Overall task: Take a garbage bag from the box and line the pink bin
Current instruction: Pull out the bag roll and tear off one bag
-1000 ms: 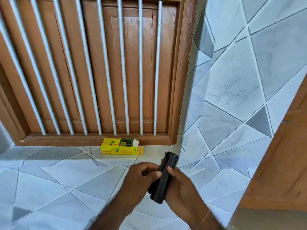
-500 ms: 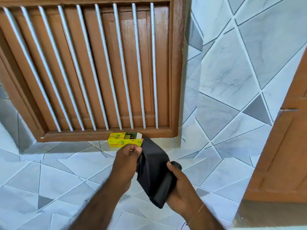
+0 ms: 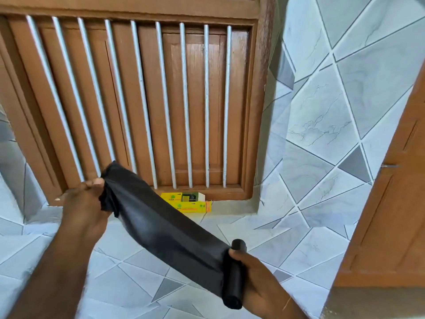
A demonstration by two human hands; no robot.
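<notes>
A black garbage bag (image 3: 161, 231) stretches in a wide band between my hands, still joined to its roll (image 3: 234, 277). My left hand (image 3: 85, 208) pinches the bag's free end at the upper left. My right hand (image 3: 255, 279) grips the roll at the lower right, the roll standing nearly upright in my fist. The yellow garbage bag box (image 3: 186, 202) lies on the tiled ledge beneath the window, behind the bag. The pink bin is not in view.
A brown wooden window frame with white vertical bars (image 3: 142, 100) fills the upper left. Grey marble-pattern tiles (image 3: 322, 134) cover the wall and the ledge. A brown wooden door (image 3: 391, 203) stands at the right edge.
My hands have pulled apart: the left went up and left with the bag's end, the right down and right with the roll. The bag has unrolled from a tight roll into a long band.
</notes>
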